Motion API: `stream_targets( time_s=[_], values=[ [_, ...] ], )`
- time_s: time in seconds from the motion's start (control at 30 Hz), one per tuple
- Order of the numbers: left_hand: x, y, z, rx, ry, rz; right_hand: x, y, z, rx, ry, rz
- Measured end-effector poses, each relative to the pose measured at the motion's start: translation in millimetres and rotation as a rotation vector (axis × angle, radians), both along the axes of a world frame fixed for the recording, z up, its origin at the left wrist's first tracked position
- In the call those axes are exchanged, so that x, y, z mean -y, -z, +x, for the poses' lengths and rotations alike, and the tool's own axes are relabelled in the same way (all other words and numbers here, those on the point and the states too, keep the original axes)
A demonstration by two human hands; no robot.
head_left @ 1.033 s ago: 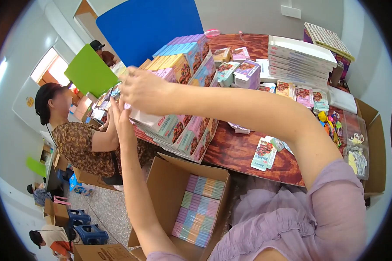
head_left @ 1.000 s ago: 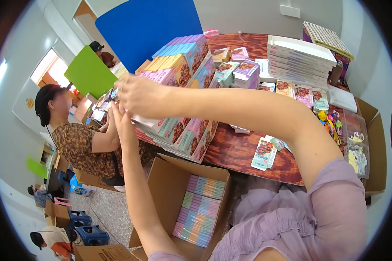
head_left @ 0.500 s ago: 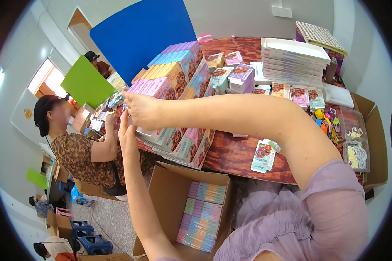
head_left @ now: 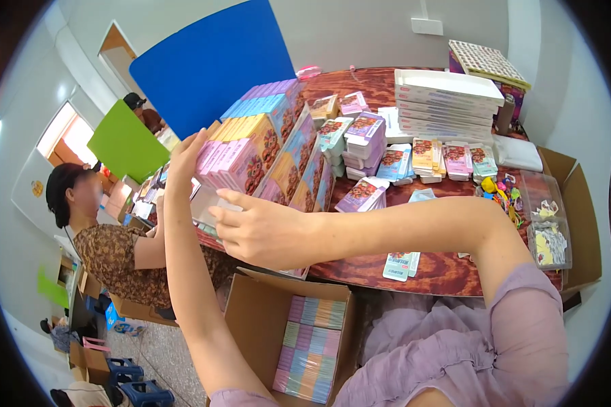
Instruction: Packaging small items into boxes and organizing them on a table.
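The person's left hand is raised with its fingers stretched up and flat against the far left end of a long row of small colourful boxes; it presses rather than grips, the palm open against the pink end box. The right hand sits nearer and lower, at the near end of the same row, fingers spread and lightly curled over the underside and front of the pink boxes; whether it closes fully on one box cannot be told. The row, pink then yellow, blue and purple, lies tilted between the two hands at the edge of a dark wooden table; directly below the right hand stands an open cardboard carton with flat packs layered inside. Beyond the right hand are more stacked small boxes and a pile of white trays. Left of the left hand, another person in a patterned top leans toward the table.
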State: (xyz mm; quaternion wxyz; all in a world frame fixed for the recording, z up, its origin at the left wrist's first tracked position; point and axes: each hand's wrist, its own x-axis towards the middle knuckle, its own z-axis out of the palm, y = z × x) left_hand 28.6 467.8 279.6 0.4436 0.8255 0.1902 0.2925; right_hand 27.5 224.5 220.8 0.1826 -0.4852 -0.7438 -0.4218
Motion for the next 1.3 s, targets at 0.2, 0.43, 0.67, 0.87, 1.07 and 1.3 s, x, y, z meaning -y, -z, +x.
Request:
stream_targets(
  time_s=[0.2, 0.43, 0.67, 0.87, 1.07, 1.3],
  values=[
    [-5.0, 9.2, 6.9, 0.134, 0.163, -0.213, 13.3, 10.2, 26.2, -0.068, 0.009, 0.006],
    [-12.2, 17.6, -0.1, 0.321, 0.348, -0.711, -32.7, 5.7, 20.9, -0.069, -0.055, -0.015],
    [-93.1, 44.6, 16.0, 0.208, 0.272, -0.565, -55.5, 14.2, 32.1, 0.036, 0.089, -0.108],
    [-64.5, 29.5, 18.7, 0.362, -0.217, -0.190, 28.7, 31.1, 1.3, -0.278, -0.124, 0.270],
    [93.7, -20.6, -39.1, 0.589, -0.331, 0.703, 193.3, 103.2, 77.2, -0.663, 0.436, 0.134],
    [292.1, 39.4, 19.3, 0.448, 0.315, 0.940, 391.2, 179.5, 249.1, -1.298, 1.566, 0.381]
  ],
)
